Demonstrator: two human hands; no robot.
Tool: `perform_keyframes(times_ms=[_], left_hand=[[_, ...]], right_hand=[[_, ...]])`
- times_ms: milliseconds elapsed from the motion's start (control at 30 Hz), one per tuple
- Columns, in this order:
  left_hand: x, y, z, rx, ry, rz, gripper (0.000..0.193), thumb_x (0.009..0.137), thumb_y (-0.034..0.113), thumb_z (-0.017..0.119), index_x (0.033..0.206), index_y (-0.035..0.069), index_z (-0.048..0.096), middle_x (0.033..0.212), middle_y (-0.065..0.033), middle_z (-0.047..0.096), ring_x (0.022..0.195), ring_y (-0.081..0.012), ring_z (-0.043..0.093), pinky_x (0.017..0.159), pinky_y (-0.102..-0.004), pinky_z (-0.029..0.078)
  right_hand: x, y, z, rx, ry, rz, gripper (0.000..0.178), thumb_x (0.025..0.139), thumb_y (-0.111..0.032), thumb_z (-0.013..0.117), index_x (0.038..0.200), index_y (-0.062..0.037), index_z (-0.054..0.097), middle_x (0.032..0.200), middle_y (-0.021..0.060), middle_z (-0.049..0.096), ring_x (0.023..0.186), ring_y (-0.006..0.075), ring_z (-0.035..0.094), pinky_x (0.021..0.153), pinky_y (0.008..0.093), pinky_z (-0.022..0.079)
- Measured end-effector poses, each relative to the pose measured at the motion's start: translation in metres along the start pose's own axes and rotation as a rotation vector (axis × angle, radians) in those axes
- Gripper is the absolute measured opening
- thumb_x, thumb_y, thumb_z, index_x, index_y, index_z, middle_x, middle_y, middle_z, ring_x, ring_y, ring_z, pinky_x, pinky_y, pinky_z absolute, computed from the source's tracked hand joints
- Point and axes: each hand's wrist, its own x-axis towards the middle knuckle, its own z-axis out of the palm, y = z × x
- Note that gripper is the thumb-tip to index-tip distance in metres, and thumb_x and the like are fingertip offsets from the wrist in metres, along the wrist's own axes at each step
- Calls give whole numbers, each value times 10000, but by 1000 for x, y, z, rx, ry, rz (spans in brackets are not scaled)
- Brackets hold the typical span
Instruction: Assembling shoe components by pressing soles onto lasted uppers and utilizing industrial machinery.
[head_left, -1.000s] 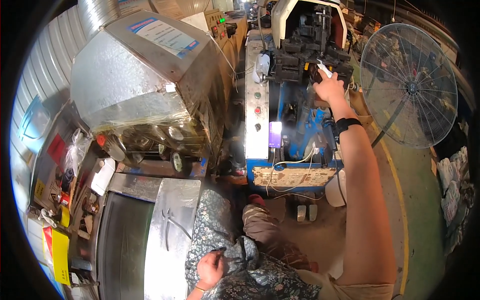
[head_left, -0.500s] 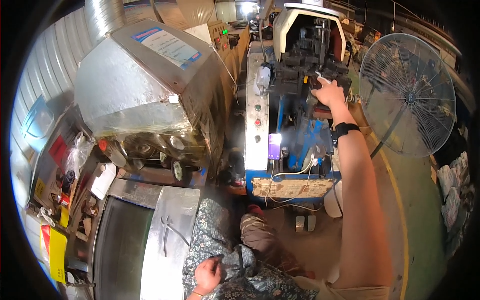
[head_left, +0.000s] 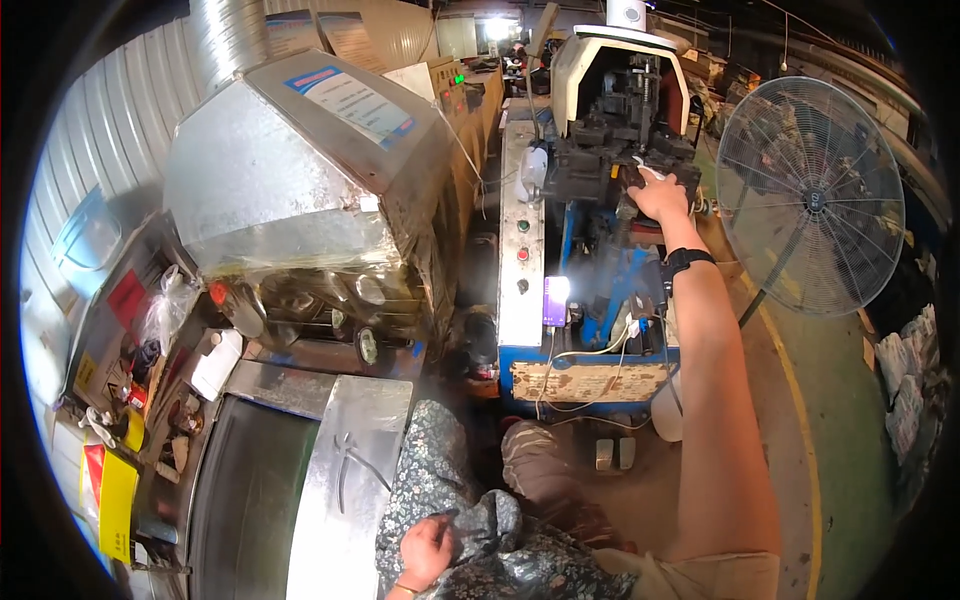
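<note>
My right arm reaches far out to a dark machine (head_left: 590, 160) with a pale hood. There my right hand (head_left: 660, 197) has its thumb and fingers bent at a dark brown piece (head_left: 632, 178) in the machine's front. A small white piece (head_left: 650, 171) shows at the fingertips. What the fingers grip is too small to make out. My left hand (head_left: 428, 552) rests curled on the floral cloth (head_left: 480, 535) over my lap, with nothing visible in it.
A standing fan (head_left: 812, 200) is right of the machine. A button panel (head_left: 522, 230) and a lit phone (head_left: 555, 301) are on its left. A metal-hooded unit (head_left: 270, 170) fills the left, above a metal plate (head_left: 350, 480) with a pliers-like tool (head_left: 350, 462). Foot pedals (head_left: 615, 454) lie below.
The view has shifted slightly, so the surroundings sit a little lower and mostly farther right. My right hand stays at the machine, and my left hand stays on my lap.
</note>
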Motion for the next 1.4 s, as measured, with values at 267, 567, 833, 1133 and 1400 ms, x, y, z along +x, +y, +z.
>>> perform_keyframes(times_ms=[267, 567, 833, 1133, 1400], left_hand=[[3, 1, 1, -8, -17, -6, 136, 801, 173, 672, 915, 103, 697, 867, -89, 688, 786, -300, 665, 702, -397, 529], [4, -8, 1, -1, -39, 19, 144, 792, 167, 663, 916, 99, 692, 875, -92, 694, 799, -296, 668, 709, -396, 531], [1, -13, 3, -453, -204, -225, 188, 859, 129, 687, 1026, 43, 694, 890, -77, 699, 785, -180, 680, 722, -294, 538], [92, 30, -41, -1469, 47, -283, 544, 1015, 485, 451, 1365, 68, 460, 1276, -61, 549, 1185, -178, 507, 1042, -359, 384], [28, -35, -88, -651, -154, -301, 558, 872, 462, 650, 1215, 31, 561, 1032, -115, 685, 962, -229, 646, 837, -368, 511]], right_hand=[[-23, 6, 16, -9, 57, -38, 656, 887, -508, 549, 1487, -307, 375, 1485, 234, 309, 1277, 453, 424, 1040, 488, 417], [-59, 26, 13, -126, -75, -91, 836, 812, -444, 659, 1525, -256, 266, 1401, 299, 343, 1221, 484, 462, 1018, 464, 433], [-149, 51, 58, 241, 580, -386, 741, 643, -176, 741, 1351, -186, 524, 1483, 244, 320, 1230, 456, 439, 1016, 491, 425], [-416, -58, 120, 1098, -130, -1078, 968, 714, -301, 827, 1466, -8, 293, 1523, 257, 268, 1415, 394, 290, 1142, 474, 274], [-441, -103, 151, 1457, -2095, -224, 799, 938, -380, 642, 1527, -37, 225, 1437, 166, 423, 1215, 215, 546, 1010, 382, 459]])
